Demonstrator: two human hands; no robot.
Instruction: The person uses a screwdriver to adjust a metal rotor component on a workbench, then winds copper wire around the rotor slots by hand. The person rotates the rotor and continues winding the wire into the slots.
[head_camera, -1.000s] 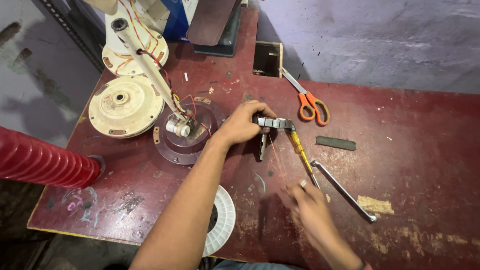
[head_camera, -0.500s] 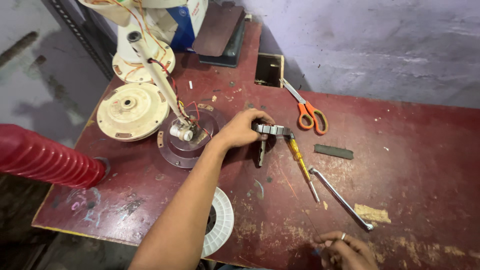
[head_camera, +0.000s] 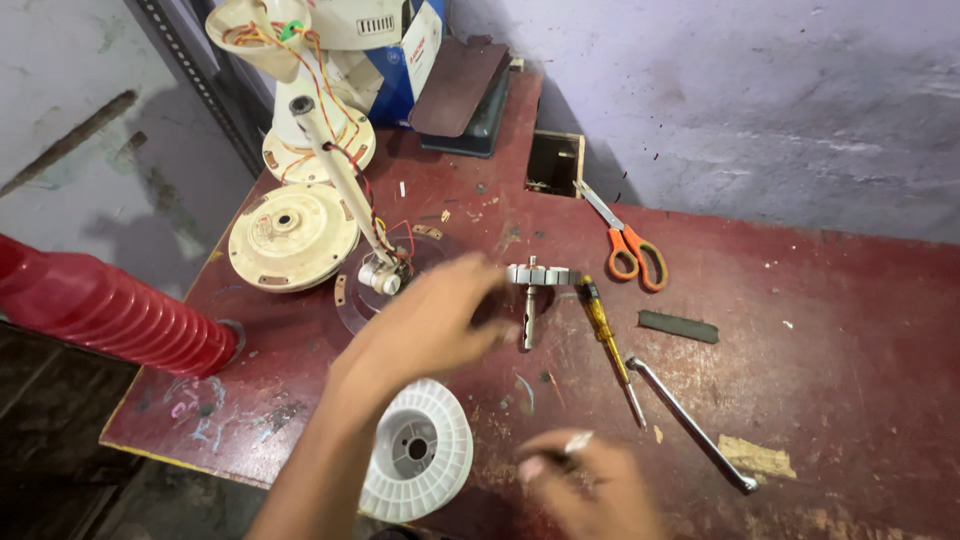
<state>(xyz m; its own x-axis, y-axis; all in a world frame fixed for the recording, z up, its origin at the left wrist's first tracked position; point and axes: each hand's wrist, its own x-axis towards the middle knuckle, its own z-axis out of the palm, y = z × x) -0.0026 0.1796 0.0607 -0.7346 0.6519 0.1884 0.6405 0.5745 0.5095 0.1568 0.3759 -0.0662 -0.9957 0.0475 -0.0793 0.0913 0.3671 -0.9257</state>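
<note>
At the middle of the frame a metal rotor with its shaft (head_camera: 530, 295) lies on the dark red workbench (head_camera: 830, 340), and the left hand (head_camera: 425, 325) — blurred, fingers loosely spread, holding nothing — hovers just to its left. The right hand (head_camera: 590, 485), at the bottom edge, pinches a small pale object I cannot make out. A yellow-handled screwdriver (head_camera: 607, 340) and a bent metal wrench (head_camera: 690, 425) lie right of the rotor — orange-handled scissors (head_camera: 625, 240) above, a white plastic spool (head_camera: 418, 450) lower left.

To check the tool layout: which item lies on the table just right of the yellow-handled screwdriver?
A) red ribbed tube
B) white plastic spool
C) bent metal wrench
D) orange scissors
C: the bent metal wrench lies just right of the yellow-handled screwdriver on the table.
</note>
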